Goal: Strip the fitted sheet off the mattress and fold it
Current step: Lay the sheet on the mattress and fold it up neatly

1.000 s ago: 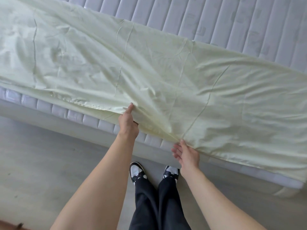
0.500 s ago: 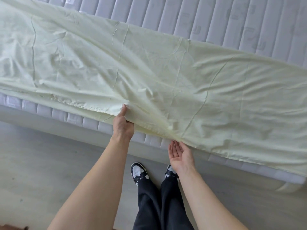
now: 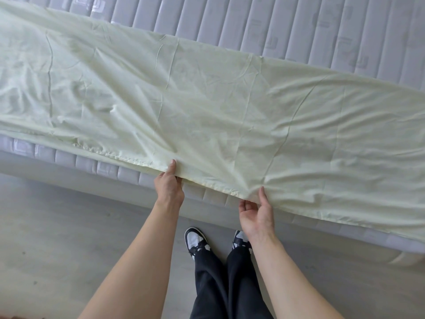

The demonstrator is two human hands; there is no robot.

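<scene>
Sheet point(image 3: 207, 107): soft, light | hands: left point(image 3: 169, 184), right point(image 3: 256, 212) pinch hem at 6 o'clock | we hold the edge.

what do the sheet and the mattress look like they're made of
The sheet looks like thin woven cloth, probably cotton or a blend: pale yellow, matte, finely creased, with a stitched hem. The mattress seems to have a quilted synthetic cover: grey, faintly shiny, stitched into padded channels with a woven-in pattern.
</scene>
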